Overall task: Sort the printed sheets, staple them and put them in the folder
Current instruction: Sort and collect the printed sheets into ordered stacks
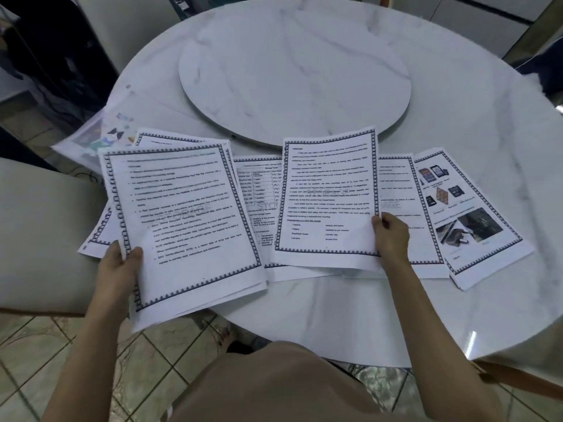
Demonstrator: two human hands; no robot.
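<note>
Presently: sorting stage, nothing stapled or filed.

- Left hand (120,266): grips a stack of sheets (189,226) at its near-left corner, thumb on top. The stack hangs partly past the near edge of the counter (457,102).
- Right hand (391,236): pinches a single sheet (329,202) by its right edge, raised over the row.
- On the counter, overlapping: table sheet (259,184) between the hands, text sheet (396,190) just right of the right hand, picture sheet (469,214) rightmost.
- Folder (100,132): clear, far left, just beyond the stack, seemingly overhanging the counter's edge.
- Stapler: not in view.

Risks: the held stack is fanned, so pages may slip out. The borders look near-identical, which invites wrong ordering. A nudge could send the overhanging folder to the floor.
</note>
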